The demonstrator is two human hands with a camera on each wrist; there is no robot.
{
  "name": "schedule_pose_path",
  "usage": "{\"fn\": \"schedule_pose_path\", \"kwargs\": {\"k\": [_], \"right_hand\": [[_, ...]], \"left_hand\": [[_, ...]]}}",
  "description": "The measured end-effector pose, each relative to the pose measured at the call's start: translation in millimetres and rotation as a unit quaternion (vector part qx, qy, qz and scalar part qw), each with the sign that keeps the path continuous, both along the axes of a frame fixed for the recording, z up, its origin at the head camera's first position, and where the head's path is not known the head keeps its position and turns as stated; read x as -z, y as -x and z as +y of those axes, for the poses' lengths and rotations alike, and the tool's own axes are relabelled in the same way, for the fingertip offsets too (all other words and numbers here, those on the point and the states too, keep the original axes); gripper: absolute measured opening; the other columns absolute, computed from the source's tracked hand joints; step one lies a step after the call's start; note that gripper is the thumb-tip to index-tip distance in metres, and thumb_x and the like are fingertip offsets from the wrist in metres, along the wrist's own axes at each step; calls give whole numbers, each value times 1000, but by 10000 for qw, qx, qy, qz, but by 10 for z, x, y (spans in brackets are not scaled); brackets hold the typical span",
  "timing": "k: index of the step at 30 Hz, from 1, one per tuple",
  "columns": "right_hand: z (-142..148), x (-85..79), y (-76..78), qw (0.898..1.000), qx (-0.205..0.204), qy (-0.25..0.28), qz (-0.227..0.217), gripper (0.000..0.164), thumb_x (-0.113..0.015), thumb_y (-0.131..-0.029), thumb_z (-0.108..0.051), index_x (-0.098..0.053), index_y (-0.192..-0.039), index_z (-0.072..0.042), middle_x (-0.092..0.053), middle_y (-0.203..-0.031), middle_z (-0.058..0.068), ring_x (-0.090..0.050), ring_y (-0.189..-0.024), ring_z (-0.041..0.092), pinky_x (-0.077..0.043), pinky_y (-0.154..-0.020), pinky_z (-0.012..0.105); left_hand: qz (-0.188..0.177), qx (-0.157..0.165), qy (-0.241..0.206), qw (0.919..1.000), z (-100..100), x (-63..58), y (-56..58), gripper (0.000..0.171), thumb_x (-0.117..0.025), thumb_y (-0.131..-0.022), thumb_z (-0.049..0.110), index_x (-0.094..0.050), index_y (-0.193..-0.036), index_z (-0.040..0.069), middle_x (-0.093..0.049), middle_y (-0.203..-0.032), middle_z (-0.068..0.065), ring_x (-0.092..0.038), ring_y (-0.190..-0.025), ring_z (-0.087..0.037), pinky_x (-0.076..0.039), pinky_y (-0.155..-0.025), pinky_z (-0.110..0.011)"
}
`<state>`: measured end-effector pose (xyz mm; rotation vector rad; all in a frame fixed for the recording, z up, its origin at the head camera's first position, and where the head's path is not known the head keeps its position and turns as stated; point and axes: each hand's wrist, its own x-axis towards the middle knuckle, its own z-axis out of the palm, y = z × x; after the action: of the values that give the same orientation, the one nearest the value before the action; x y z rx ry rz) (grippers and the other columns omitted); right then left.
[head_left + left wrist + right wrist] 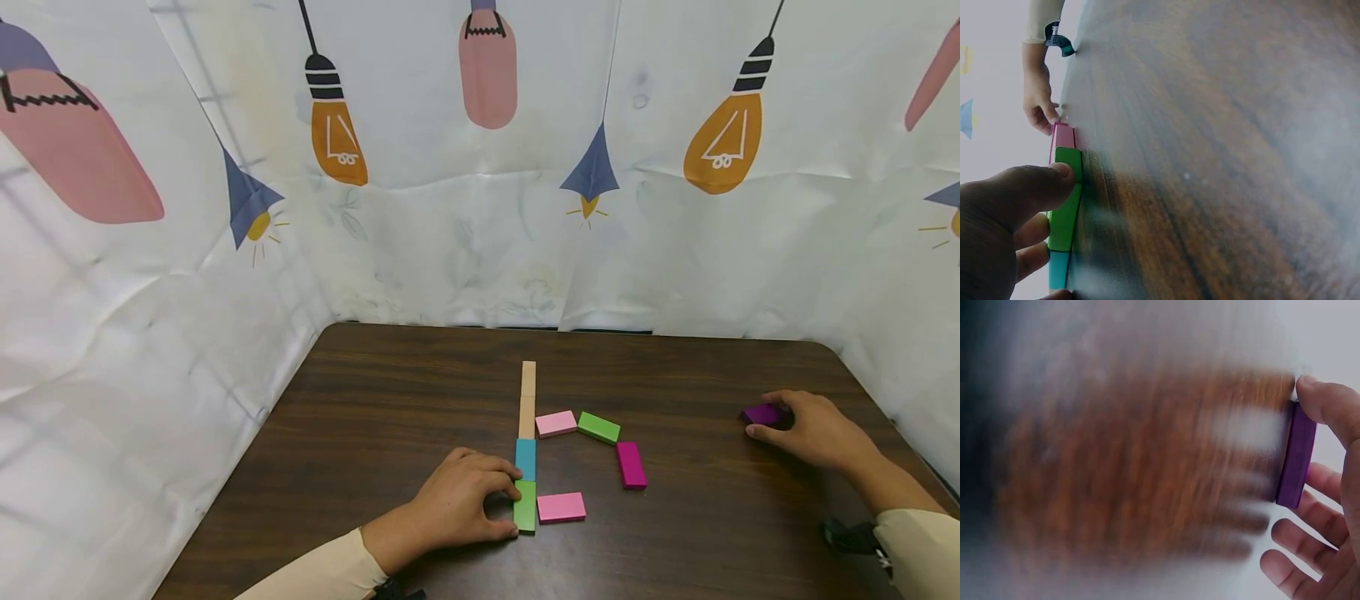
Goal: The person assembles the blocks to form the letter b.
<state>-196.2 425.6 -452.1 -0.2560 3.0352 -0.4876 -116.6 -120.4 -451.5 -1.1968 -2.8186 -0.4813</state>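
Note:
In the head view, my left hand (461,498) rests beside a green block (525,508), its thumb and fingertips touching the block's left side. The left wrist view shows the thumb against that green block (1065,215). A blue block (526,460) and light wooden blocks (528,417) continue the straight line away from me. My right hand (821,433), far to the right, holds a purple block (761,414) on the table. In the right wrist view, the thumb and index finger pinch the purple block (1297,455) while the other fingers spread below.
Right of the line lie a pink block (556,424), a green block (598,427) and a magenta block (632,465) in a curve. Another pink block (561,507) sits beside the near green one. A patterned white cloth (480,250) hangs around the dark wooden table (405,375).

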Motion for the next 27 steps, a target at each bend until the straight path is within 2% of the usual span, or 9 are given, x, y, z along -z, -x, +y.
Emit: {"fn": "schedule_pose_path", "kwargs": {"k": [6,12,27], "right_hand": [[-48,-35,-22,9999,73,-82,-56,88,-71,-87,-63,-55,-135,9,-50,-134,42,-41,-119,64,-38,-86,77],[-151,-75,-31,9999,-38,-79,51,91,-70,-85,-69,-58,-134,6,-51,-135,40,-41,-121,62,-38,-86,77],[-489,-247,-178,9982,-304,-180,476,81,-73,-84,-66,-65,-130,0,-61,-130,29,-49,-119,52,-47,-80,68]], "left_hand": [[31,17,-8,10000,3,0,0,30,-84,-81,48,-78,-104,30,-66,-126,15,-60,-117,-3,-43,-99,-42],[29,3,7,10000,3,7,11,30,-84,-81,49,-77,-104,30,-66,-127,15,-60,-117,-3,-43,-99,-43],[7,0,25,10000,5,-5,11,30,-84,-81,49,-78,-104,31,-66,-126,15,-60,-116,-4,-43,-99,-43]]}}
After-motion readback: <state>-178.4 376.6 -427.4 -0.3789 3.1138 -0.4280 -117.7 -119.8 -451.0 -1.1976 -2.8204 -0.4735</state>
